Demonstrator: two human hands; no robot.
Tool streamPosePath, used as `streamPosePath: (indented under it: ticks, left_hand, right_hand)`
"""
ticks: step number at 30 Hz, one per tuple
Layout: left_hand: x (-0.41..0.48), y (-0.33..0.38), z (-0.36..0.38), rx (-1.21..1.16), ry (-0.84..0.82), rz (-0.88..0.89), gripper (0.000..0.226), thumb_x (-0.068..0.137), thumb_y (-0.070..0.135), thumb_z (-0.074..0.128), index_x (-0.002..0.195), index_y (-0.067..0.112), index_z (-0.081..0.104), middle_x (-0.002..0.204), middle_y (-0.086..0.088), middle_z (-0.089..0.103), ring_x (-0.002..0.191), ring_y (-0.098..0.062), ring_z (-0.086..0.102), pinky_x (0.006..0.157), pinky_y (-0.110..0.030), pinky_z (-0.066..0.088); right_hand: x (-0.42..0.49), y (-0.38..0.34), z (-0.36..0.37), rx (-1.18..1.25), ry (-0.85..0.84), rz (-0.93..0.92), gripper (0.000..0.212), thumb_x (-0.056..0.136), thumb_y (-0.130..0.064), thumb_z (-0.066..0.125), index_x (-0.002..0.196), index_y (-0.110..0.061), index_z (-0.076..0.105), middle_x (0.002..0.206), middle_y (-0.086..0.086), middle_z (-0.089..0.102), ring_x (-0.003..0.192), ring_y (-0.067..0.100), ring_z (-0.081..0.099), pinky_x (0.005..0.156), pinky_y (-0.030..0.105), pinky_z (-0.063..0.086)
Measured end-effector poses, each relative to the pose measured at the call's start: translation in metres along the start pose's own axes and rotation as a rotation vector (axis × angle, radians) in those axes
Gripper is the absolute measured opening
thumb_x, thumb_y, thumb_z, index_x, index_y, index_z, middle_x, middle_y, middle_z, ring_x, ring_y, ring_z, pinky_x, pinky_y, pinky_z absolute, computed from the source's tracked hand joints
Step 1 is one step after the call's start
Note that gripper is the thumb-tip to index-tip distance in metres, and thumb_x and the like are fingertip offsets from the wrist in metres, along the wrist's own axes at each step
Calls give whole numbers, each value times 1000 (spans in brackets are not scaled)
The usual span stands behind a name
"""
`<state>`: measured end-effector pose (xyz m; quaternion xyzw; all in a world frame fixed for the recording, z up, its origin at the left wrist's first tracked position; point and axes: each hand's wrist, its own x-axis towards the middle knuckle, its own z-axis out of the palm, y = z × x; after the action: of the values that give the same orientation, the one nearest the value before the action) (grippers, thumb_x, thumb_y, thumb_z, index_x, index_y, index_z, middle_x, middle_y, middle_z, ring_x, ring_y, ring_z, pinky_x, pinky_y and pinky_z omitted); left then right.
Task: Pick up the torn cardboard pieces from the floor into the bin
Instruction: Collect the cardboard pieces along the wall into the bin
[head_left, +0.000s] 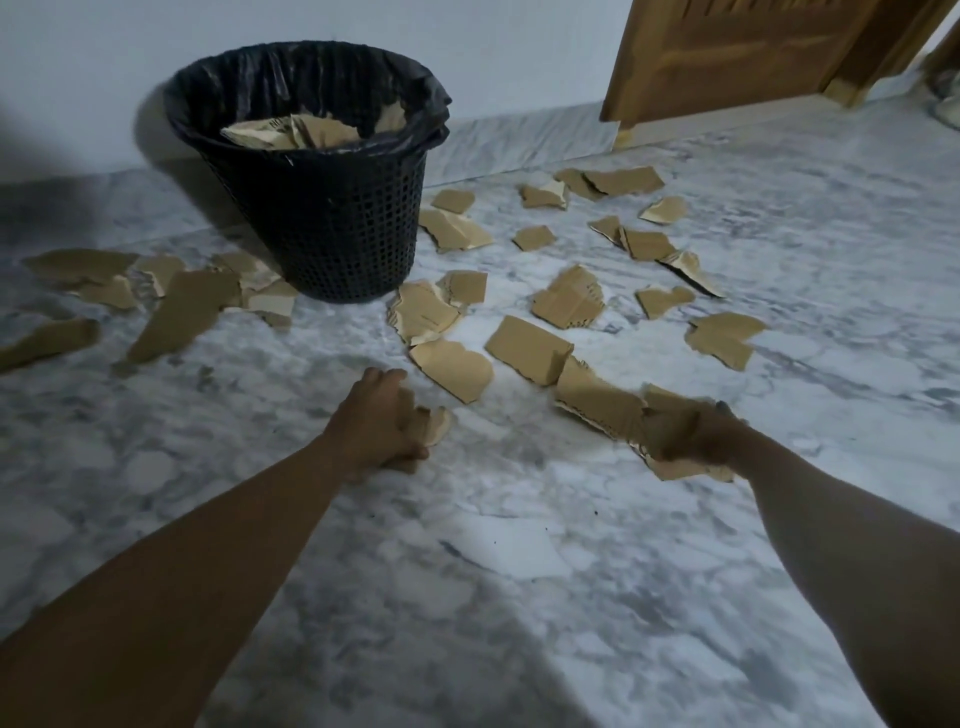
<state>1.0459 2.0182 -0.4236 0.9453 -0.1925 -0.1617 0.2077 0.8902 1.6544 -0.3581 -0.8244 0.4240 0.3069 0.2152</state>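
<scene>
Both arms reach forward over the marble floor (519, 545). The left hand (382, 421), a little to 11 o'clock of the view's centre, has its fingers (410, 453) curled round a small torn piece (439, 423) that sticks out toward 3 o'clock, low at the floor. The right hand (691, 436), at about 2 o'clock of centre, is blurred; it is closed round the near end of a long torn piece (602, 402), which runs from the hand toward 10 o'clock, and more cardboard shows below the hand. Whether that piece touches the floor cannot be told.

The bin (332, 228) – a black mesh basket with a black liner (260, 83) folded over its rim – stands upright at 11 o'clock of the view, near the wall (78, 62). Scraps in the bin (296, 132) lie heaped close to its rim.

Loose cardboard pieces (530, 348) are scattered on the floor around the bin's foot, from its 9 o'clock side round through 6 o'clock to its 3 o'clock side – several overlapping, others apart. A wooden door (753, 47) is at 1 o'clock of the view.
</scene>
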Motion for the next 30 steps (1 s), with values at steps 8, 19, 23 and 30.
streamPosePath:
  ticks: [8,19,23,30]
  left_hand:
    - [7,4,-3,114,-133,-87,114,73,45,80,156,12,9,143,-20,40,130,-37,41,101,-43,43]
    - [-9,-20,-7,-5,0,-93,45,78,42,74,103,7,64,108,-16,62,103,-38,58,85,-38,39]
    - [-5,-17,-19,-134,-16,-244,76,78,43,78,138,10,45,132,-16,55,123,-34,53,103,-38,43]
    - [-11,-2,-35,-225,-77,-170,100,38,59,74,131,27,54,128,-3,59,114,-24,58,92,-36,53]
  right_hand:
    - [22,40,13,-110,148,25,58,73,-45,76,112,-6,56,125,17,55,109,30,53,94,37,43]
    - [-21,-30,-32,-307,87,-122,60,84,-32,74,131,2,56,117,16,58,107,30,58,88,37,47]
    - [-23,-52,-34,-376,211,18,98,60,-46,81,142,-8,43,146,15,42,136,42,39,108,61,33]
    - [-27,-85,-41,9,90,-276,89,76,-42,78,147,-3,39,152,14,40,139,35,39,115,48,34]
